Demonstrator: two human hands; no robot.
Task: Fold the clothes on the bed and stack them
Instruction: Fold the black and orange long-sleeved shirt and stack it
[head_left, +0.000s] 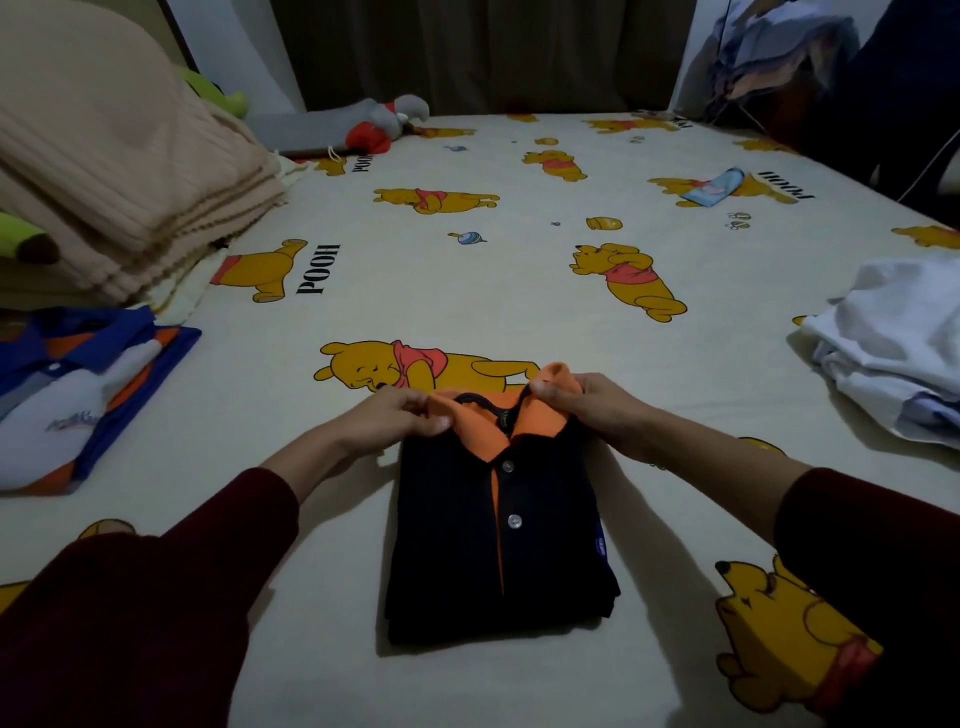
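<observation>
A black polo shirt (467, 545) with an orange collar lies folded into a rectangle on the bed (519, 270) right in front of me, buttons facing up. My left hand (395, 415) pinches the left side of the orange collar. My right hand (587, 402) pinches the right side of the collar and lifts its tip a little. A folded blue, white and orange shirt (67, 395) lies at the left edge. A rumpled pile of white clothes (893, 343) sits at the right edge.
The bedsheet is cream with yellow bear prints. Folded beige blankets (130, 171) are stacked at the far left, a grey and red soft toy (363, 127) lies at the head of the bed, and a small light blue item (714, 188) lies far right. Hanging clothes (779, 62) fill the upper right corner.
</observation>
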